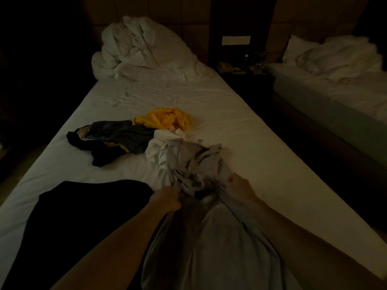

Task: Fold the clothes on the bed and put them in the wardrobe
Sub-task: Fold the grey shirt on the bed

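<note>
A light grey garment (211, 237) hangs toward me from both fists over the near end of the white bed (240, 130). My left hand (167, 200) and my right hand (239, 188) each grip its bunched upper edge. Past my hands its far part lies crumpled with a white piece (167, 152). A dark garment with tan patches (117, 138) lies to the left of that. Behind them sits a crumpled yellow garment (165, 119). A flat black garment (83, 214) lies at the near left. No wardrobe is in view.
A heaped white duvet (136, 49) fills the head of the bed. A dark nightstand (247, 65) with small items stands between this bed and a second bed (335, 80) on the right. The room is dim, and the floor on the left is in shadow.
</note>
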Tool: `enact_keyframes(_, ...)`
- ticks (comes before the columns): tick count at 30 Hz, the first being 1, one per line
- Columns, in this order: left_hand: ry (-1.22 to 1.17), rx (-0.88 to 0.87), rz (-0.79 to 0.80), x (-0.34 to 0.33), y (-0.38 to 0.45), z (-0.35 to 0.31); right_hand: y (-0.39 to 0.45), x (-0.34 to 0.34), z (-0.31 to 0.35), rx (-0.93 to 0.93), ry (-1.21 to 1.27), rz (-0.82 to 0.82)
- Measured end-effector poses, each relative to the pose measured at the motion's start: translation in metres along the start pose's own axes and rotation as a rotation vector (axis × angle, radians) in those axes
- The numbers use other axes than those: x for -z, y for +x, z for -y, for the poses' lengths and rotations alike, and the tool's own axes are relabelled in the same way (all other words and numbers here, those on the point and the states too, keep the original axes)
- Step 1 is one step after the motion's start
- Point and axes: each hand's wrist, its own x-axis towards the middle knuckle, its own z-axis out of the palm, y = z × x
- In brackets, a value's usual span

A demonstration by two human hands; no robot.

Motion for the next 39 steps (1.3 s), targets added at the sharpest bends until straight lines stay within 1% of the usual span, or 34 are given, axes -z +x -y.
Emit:
enact_keyframes(2,0.004,-0.004,0.064,-0.009,-0.026,-0.012,-0.031,-0.006,-0.035,-0.088,-0.148,0.048)
enact_keyframes(4,-0.009,0.018,0.154,-0.025,-0.054,-0.021,-0.061,-0.014,-0.064,-0.174,-0.216,0.026)
enact_keyframes(7,0.031,0.086,0.215,-0.054,-0.088,-0.025,-0.101,-0.016,-0.093,-0.232,-0.195,-0.03)
enact_keyframes(10,0.121,0.129,0.205,-0.076,-0.121,-0.027,-0.134,-0.007,-0.108,-0.233,-0.191,0.03)
enact_keyframes(11,0.159,0.135,0.185,-0.079,-0.134,-0.029,-0.145,-0.005,-0.11,-0.221,-0.192,0.065)
enact_keyframes(13,0.203,0.108,0.117,-0.083,-0.153,-0.032,-0.166,-0.003,-0.113,-0.14,-0.166,0.123)
enact_keyframes(16,0.077,0.084,0.062,-0.093,-0.171,-0.031,-0.194,-0.003,-0.117,0.021,-0.116,0.131)
enact_keyframes(18,0.031,0.068,0.005,-0.1,-0.184,-0.03,-0.207,-0.002,-0.119,0.077,-0.108,0.094)
enact_keyframes(20,-0.023,0.106,-0.069,-0.105,-0.193,-0.026,-0.217,-0.002,-0.117,0.102,-0.141,0.031)
enact_keyframes(22,0.027,0.143,-0.119,-0.107,-0.2,-0.026,-0.227,-0.003,-0.112,0.123,-0.216,-0.024)
enact_keyframes(25,0.042,0.148,-0.214,-0.104,-0.209,-0.036,-0.235,-0.013,-0.1,0.161,-0.24,-0.06)
enact_keyframes(26,-0.009,0.128,-0.225,-0.104,-0.209,-0.041,-0.239,-0.017,-0.093,0.199,-0.211,-0.051)
enact_keyframes(27,-0.13,0.109,-0.218,-0.104,-0.208,-0.045,-0.242,-0.021,-0.086,0.233,-0.137,-0.027)
enact_keyframes(29,-0.409,0.083,-0.17,-0.105,-0.21,-0.05,-0.246,-0.03,-0.078,0.245,0.009,0.052)
enact_keyframes(30,-0.461,0.072,-0.188,-0.107,-0.208,-0.049,-0.248,-0.032,-0.078,0.258,0.009,0.067)
enact_keyframes(32,-0.336,0.036,-0.246,-0.112,-0.205,-0.042,-0.246,-0.036,-0.089,0.342,-0.159,0.066)
enact_keyframes(34,-0.159,-0.056,-0.263,-0.119,-0.203,-0.031,-0.246,-0.037,-0.107,0.429,-0.381,0.112)
enact_keyframes(36,-0.053,-0.243,-0.203,-0.125,-0.2,-0.02,-0.242,-0.037,-0.129,0.498,-0.622,0.166)
enact_keyframes(37,0.017,-0.338,-0.168,-0.129,-0.2,-0.015,-0.241,-0.037,-0.137,0.568,-0.729,0.168)
enact_keyframes(38,0.102,-0.44,-0.154,-0.134,-0.199,-0.01,-0.239,-0.041,-0.145,0.639,-0.821,0.156)
enact_keyframes(39,0.208,-0.541,-0.164,-0.14,-0.196,-0.004,-0.238,-0.043,-0.149,0.667,-0.882,0.17)
